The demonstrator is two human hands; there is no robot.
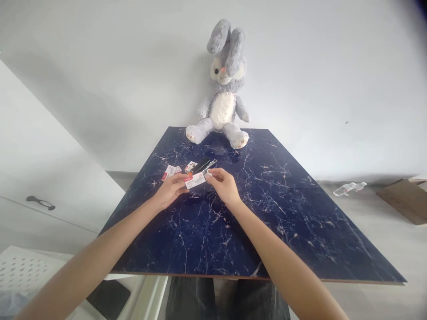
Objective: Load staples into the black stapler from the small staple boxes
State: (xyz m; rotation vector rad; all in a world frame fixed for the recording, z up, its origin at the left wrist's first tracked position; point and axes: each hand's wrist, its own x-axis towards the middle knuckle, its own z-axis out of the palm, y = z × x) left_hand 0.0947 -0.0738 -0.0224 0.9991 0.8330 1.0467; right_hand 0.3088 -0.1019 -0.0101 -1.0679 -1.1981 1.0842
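Both my hands hold one small white card with a red mark [195, 180] just above the dark blue marble-patterned table [267, 213]. My left hand [172, 189] pinches the card's left end and my right hand [224, 184] pinches its right end. Just beyond the card lie a black card holder [204, 166] and a few loose cards [171, 171] on the tabletop.
A grey and white plush rabbit [223, 95] sits at the table's far edge against the white wall. A plastic bottle [348, 188] and brown cardboard [405, 200] lie on the floor at right. A white cabinet with a handle [40, 202] stands at left.
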